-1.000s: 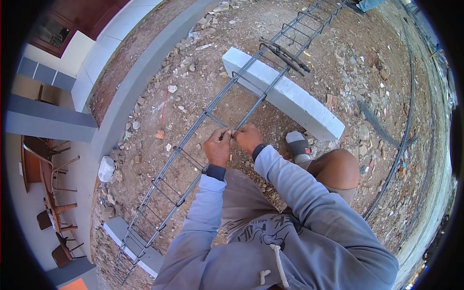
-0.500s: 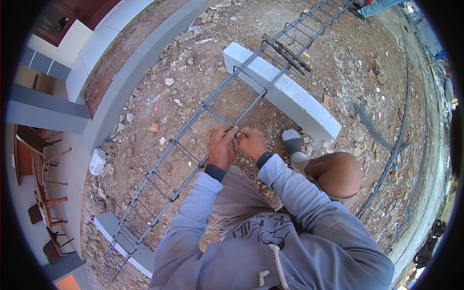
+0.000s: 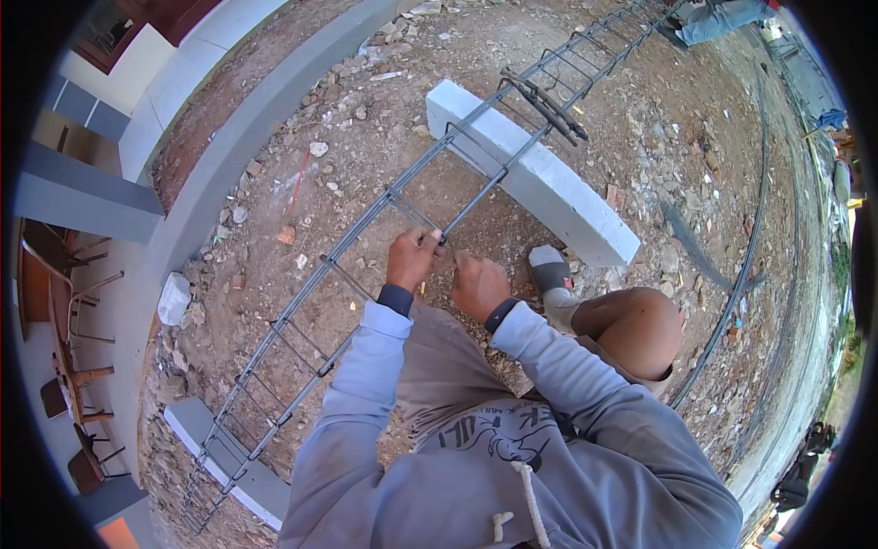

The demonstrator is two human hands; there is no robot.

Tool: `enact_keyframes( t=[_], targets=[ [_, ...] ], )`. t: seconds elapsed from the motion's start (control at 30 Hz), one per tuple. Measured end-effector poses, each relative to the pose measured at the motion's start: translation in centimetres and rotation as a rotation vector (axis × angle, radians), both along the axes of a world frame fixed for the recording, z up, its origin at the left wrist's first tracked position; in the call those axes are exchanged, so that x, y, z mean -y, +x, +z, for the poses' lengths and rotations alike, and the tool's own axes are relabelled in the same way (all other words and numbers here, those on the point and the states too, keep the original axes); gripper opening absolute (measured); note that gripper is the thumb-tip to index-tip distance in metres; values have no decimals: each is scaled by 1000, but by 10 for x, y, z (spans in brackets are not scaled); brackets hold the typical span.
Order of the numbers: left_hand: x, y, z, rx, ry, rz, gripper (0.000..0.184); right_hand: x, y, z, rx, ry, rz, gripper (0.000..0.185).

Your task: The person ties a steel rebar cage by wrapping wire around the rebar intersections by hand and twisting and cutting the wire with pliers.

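A long rebar cage (image 3: 340, 253) runs diagonally across the view, made of thin steel bars with cross stirrups. My left hand (image 3: 413, 261) is closed on its near bar, thumb and fingertips pinched where a stirrup meets it. Just to the right, my right hand (image 3: 480, 289) is curled shut, a little apart from the left. What it pinches is hidden or too thin to make out. Farther up the cage, a dark two-handled tool like pincers (image 3: 549, 110) lies across the bars.
A pale block (image 3: 567, 197) supports the cage beyond my hands; another block (image 3: 215, 453) lies under its near end. My bent knee and foot are at right. Rubble covers the ground. Long dark bars (image 3: 745, 274) lie at right. Another person's leg (image 3: 722, 20) shows at top right.
My right hand has drawn back from the left, down and to the right, leaving a gap between them. My left hand stays at the bar, slightly shifted. More of the other person's leg shows.
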State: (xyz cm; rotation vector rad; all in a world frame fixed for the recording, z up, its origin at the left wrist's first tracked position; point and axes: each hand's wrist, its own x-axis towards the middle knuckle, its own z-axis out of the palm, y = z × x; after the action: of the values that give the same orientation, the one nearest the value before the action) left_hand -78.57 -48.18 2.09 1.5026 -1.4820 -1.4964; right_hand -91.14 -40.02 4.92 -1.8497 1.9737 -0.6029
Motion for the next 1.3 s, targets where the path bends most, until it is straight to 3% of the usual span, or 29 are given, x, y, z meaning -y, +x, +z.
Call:
enact_keyframes(
  t=[0.23, 0.37, 0.43, 0.53, 0.63, 0.67, 0.77, 0.87, 0.93, 1.0, 1.07, 1.2, 1.3],
  targets=[
    [-1, 1, 1, 165, -202, -17, 25, 33, -2, 24, -174, -19, 335, 11],
    [2, 2, -15, 84, -147, 9, 26, 59, -18, 27, -189, -56, 159, 15],
    [-3, -1, 1, 46, -122, 23, 27, 70, -28, 12, -164, -30, 6, 15],
    [-5, -2, 1, 94, -185, 27, 26, 77, -42, -20, -92, 148, -34, 16],
    [-4, -2, -1, 99, -134, 19, 25, 61, -37, -17, 295, 589, 245, 15],
    [-3, -2, 1, 112, -126, 26, 25, 50, -34, -3, 657, 675, 11, 17],
    [-5, -4, 2, 131, -115, 25, 24, 44, -41, 12, 804, 810, -45, 22],
    [-6, -6, -2, 175, -190, 69, 23, 72, -58, 9, 397, 767, 229, 20],
    [-14, -6, 3, 228, -274, 145, 21, 99, -88, 26, 66, 375, 192, 21],
    [-24, -6, 6, 197, -491, 229, 20, 122, -125, 22, 28, -75, -211, 22],
    [-40, -8, 19, 204, -634, 267, 19, 146, -163, 25, -164, -138, -408, 33],
    [-80, -14, 29, 139, -393, 299, 25, 174, -214, 10, -505, -117, -444, 45],
    [-90, -24, -2, -287, 79, 368, 32, 184, -234, -11, -526, 27, -424, 45]
  ],
)
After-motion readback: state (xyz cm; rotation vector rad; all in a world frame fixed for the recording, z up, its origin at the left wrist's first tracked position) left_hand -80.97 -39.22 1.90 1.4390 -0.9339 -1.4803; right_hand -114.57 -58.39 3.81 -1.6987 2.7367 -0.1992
